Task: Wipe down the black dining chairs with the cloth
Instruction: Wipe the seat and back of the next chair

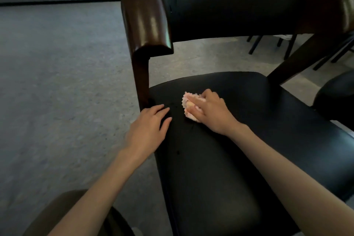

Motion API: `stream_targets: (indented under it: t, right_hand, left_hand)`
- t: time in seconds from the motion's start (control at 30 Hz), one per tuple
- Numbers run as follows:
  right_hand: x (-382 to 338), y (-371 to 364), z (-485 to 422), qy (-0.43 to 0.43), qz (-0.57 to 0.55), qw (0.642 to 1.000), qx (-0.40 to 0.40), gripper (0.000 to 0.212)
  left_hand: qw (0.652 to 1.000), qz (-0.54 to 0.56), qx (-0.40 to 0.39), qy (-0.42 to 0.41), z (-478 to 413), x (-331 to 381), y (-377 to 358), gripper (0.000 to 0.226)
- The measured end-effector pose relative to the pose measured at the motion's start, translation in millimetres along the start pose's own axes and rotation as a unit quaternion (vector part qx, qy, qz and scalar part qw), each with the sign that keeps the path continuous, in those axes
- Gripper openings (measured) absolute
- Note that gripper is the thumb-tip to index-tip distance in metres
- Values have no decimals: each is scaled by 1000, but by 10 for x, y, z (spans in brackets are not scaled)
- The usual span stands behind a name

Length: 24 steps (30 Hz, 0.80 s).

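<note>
One view only, the head camera, looking down. We see a black chair (239,188) close up, filling the middle and right of the frame. Its padded seat (220,159) is dark and slightly shiny, with a few small dark specks near the left edge. The backrest (229,2) stands at the top, black, with pale scuffs on it. A brown wooden frame (147,21) runs down the left side of the backrest to the seat corner.

The cloth (188,105) is pale pink with a zigzag edge. It lies bunched on the seat, in the rear left part, under the right hand (210,113). That hand's fingers are bent over the wad, gripping it and pressing it onto the seat.

The left hand (148,122) is apart from the right, near but not touching it. It holds nothing; its fingers are straight and lie flat on the left edge of the seat, just in front of the frame post.

Both forearms are bare and reach in from the bottom.

Around it: a grey speckled floor (57,82) on the left, and a dark baseboard (57,3) along the far wall. Thin black chair legs (254,44) show behind the backrest gap. A second dark seat (337,97) pokes in at the right edge. A knee (63,210) in brownish fabric sits at bottom left.
</note>
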State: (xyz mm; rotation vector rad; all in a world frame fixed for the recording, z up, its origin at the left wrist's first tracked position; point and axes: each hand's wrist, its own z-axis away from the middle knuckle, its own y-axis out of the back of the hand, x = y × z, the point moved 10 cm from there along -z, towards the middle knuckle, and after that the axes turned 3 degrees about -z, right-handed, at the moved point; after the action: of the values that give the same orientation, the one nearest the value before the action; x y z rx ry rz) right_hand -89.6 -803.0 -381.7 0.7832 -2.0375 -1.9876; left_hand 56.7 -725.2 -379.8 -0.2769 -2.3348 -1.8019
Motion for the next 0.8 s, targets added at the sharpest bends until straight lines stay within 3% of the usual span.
stream_targets:
  t: [0.1, 0.2, 0.27, 0.4, 0.53, 0.67, 0.8]
  right_hand:
    - [-228, 22, -69, 65, -77, 995, -14, 40]
    - [-443, 312, -312, 109, -139, 982, 71, 39]
    - [-574, 256, -613, 100, -88, 989, 70, 40]
    - [-801, -354, -978, 85, 18, 995, -55, 41]
    - [-639, -318, -1171, 88, 23, 995, -33, 39]
    - [265, -73, -1244, -65, -96, 992, 50, 33]
    - [203, -156, -1190, -77, 14, 997, 2, 56]
  left_hand:
    - [1000, -10, 10, 10, 26, -41, 11, 47]
    - [1000, -6, 9, 19, 39, -103, 16, 50]
    - [999, 5, 11, 32, 69, -149, 23, 51]
    - [999, 8, 12, 41, 110, -205, 5, 53]
    - [999, -4, 13, 30, 100, -211, 12, 54]
    - [1000, -4, 4, 25, 71, -240, 23, 55]
    - [1000, -5, 6, 19, 29, -226, 30, 53]
